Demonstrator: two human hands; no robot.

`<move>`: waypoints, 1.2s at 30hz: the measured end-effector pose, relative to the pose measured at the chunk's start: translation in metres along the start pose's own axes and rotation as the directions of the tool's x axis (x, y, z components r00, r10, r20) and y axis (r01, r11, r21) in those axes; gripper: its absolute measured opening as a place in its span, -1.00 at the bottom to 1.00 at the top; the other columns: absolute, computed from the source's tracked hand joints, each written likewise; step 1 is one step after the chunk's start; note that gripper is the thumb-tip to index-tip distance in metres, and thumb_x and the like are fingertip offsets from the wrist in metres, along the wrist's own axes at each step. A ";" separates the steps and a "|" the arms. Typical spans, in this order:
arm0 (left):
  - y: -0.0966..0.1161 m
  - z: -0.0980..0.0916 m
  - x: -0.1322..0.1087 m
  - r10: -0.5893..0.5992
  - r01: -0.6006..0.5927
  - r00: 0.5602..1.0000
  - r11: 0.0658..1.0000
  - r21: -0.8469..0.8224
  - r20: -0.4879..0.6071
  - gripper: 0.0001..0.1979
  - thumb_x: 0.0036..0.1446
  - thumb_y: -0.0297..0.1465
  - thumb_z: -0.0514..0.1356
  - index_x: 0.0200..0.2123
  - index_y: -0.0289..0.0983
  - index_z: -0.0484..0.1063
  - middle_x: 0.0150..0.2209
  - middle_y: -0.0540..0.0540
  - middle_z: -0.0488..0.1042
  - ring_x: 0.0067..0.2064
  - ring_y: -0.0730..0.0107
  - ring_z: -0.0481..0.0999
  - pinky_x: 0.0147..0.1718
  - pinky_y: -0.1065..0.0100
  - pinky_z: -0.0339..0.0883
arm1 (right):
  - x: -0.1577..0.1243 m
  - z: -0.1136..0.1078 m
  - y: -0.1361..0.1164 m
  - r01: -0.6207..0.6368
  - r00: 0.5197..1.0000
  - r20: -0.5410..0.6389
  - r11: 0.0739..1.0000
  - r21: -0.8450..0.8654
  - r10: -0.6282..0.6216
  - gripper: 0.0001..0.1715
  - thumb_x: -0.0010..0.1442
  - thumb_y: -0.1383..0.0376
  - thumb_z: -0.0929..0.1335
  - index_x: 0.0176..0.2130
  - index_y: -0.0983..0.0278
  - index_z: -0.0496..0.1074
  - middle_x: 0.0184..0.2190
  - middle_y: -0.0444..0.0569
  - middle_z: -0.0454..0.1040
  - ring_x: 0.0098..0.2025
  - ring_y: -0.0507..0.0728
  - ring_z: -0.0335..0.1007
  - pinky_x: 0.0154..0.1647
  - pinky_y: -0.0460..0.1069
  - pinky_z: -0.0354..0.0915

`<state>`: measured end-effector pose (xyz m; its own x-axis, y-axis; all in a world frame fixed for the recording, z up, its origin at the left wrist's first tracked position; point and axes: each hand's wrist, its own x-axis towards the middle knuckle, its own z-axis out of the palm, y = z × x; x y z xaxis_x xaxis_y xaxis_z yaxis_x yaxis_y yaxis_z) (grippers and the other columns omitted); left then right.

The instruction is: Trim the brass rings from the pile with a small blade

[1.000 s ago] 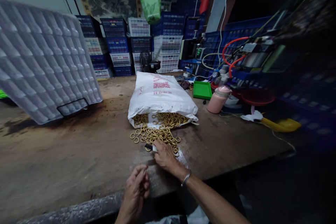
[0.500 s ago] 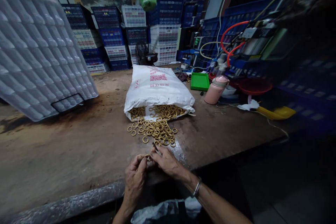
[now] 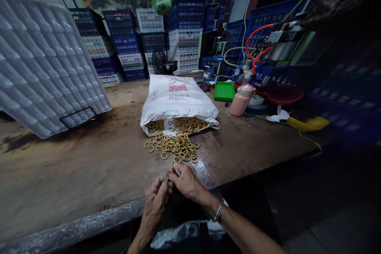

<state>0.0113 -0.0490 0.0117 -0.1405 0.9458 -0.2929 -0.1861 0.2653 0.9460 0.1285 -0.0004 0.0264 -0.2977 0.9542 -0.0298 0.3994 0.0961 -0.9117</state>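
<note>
A white sack (image 3: 178,99) lies on the worn wooden bench (image 3: 89,166), open toward me, with several brass rings (image 3: 174,145) spilled out in front of it. My left hand (image 3: 154,202) and my right hand (image 3: 186,182) meet at the bench's near edge, just below the ring pile. Both hands are closed in a pinch. My right hand grips a small thin tool (image 3: 177,171) that pokes up between its fingers. What my left fingers pinch is too small to make out. A bracelet (image 3: 218,210) is on my right wrist.
A white moulded tray (image 3: 44,63) leans at the left. Behind the sack stand stacked blue and white crates (image 3: 154,43). To the right are a green tray (image 3: 224,91), a pink bottle (image 3: 241,101), a red bowl (image 3: 282,95), a yellow scoop (image 3: 308,124) and a machine with orange hoses (image 3: 268,47).
My right hand has drawn back from the ring pile to the bench edge and met my left hand, which rose to join it. The view has shifted slightly.
</note>
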 end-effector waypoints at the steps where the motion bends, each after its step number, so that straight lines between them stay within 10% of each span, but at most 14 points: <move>1: -0.001 -0.001 0.000 -0.022 0.022 1.000 1.000 -0.015 0.016 -0.63 -0.16 -0.08 0.22 -0.54 -0.31 0.34 -0.72 0.12 0.22 -0.72 0.68 0.04 -0.74 0.55 -0.14 | -0.001 0.000 -0.002 0.026 1.000 -0.002 0.998 -0.053 -0.027 -0.82 0.05 0.25 0.25 -0.53 0.28 0.25 -0.64 -0.26 0.21 -0.57 -0.08 0.09 -0.56 -0.17 -0.02; 13: 0.007 -0.004 -0.016 -0.099 0.136 0.982 0.961 -0.242 0.159 -0.70 -0.06 -0.15 0.19 -0.49 -0.27 0.26 -0.70 0.17 0.15 -0.72 0.70 -0.03 -0.73 0.57 -0.19 | -0.006 0.001 -0.006 0.125 0.990 0.075 0.992 -0.026 -0.123 -0.71 0.16 0.20 0.16 -0.53 0.28 0.18 -0.62 -0.26 0.13 -0.56 -0.07 0.02 -0.55 -0.17 -0.03; 23: 0.002 -0.007 -0.014 -0.104 0.115 0.993 0.931 -0.346 0.050 -0.66 -0.16 -0.16 0.27 -0.46 -0.27 0.26 -0.66 0.15 0.27 -0.70 0.74 0.08 -0.71 0.61 -0.09 | -0.017 0.007 0.009 0.218 0.975 0.130 0.861 -0.460 -0.178 -0.69 -0.10 0.50 0.16 -0.34 0.24 0.29 -0.51 -0.13 0.37 -0.45 0.03 0.25 -0.43 -0.11 0.00; 36: -0.005 -0.010 -0.008 -0.057 0.045 0.997 0.975 -0.218 -0.053 -0.55 -0.29 -0.03 0.27 -0.50 -0.26 0.25 -0.70 0.14 0.28 -0.74 0.71 0.07 -0.75 0.59 -0.12 | -0.018 0.007 -0.006 0.235 0.963 0.254 0.756 -0.610 -0.094 -0.64 -0.10 0.50 0.17 -0.25 0.25 0.26 -0.47 -0.08 0.43 -0.43 0.06 0.33 -0.47 -0.08 -0.01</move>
<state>0.0035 -0.0603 0.0077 -0.1805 0.9178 -0.3537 -0.3997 0.2601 0.8790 0.1254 -0.0201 0.0290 -0.5444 0.8375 -0.0467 0.7613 0.4700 -0.4467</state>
